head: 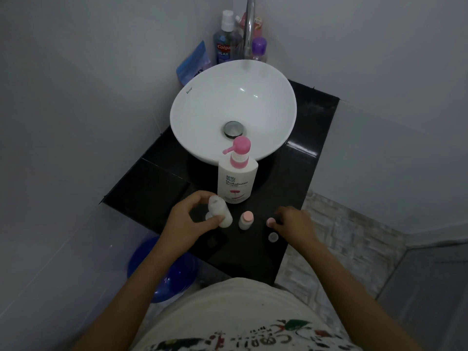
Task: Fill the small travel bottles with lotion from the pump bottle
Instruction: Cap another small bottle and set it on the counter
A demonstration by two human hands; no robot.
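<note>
- Left hand (188, 220) grip: I hold the open travel bottle (220, 211) mid-body; light, squeezable, probably slippery.
- Right hand (291, 221) pinches pink cap (270, 221).
- Pump bottle (237, 178) heavier, stable.

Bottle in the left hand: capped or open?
Open. The bottle gripped by the left hand shows a bare neck with no cap; the right hand pinches a pink cap off to the side.

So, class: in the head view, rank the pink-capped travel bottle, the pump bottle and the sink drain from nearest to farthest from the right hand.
From the right hand:
1. Pink-capped travel bottle, just to its left.
2. Pump bottle, farther back-left.
3. Sink drain, inside the basin, beyond.
</note>
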